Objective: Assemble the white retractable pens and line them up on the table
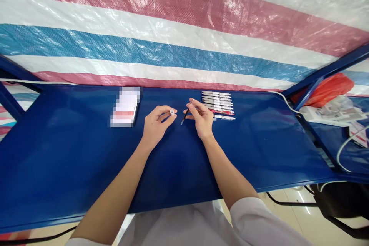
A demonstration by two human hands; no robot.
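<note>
My left hand [157, 123] is over the middle of the blue table [72, 150], fingers curled, pinching a small white tube-like pen part [172, 112] with its open end facing up. My right hand [201, 117] is just to its right, fingers closed on a thin dark pen refill [184, 116] that slants down to the left; a tiny spring seems to sit near its upper end. The two hands are a few centimetres apart. Behind my right hand lies a neat row of several white pens [217, 102], and one red pen lies beside them [221, 112].
A blurred white and red box [126, 107] lies on the table left of my hands. A striped tarp [184, 34] hangs behind the table. At the right, a white cable [284, 100], an orange bag [328, 89] and papers sit on a neighbouring blue table.
</note>
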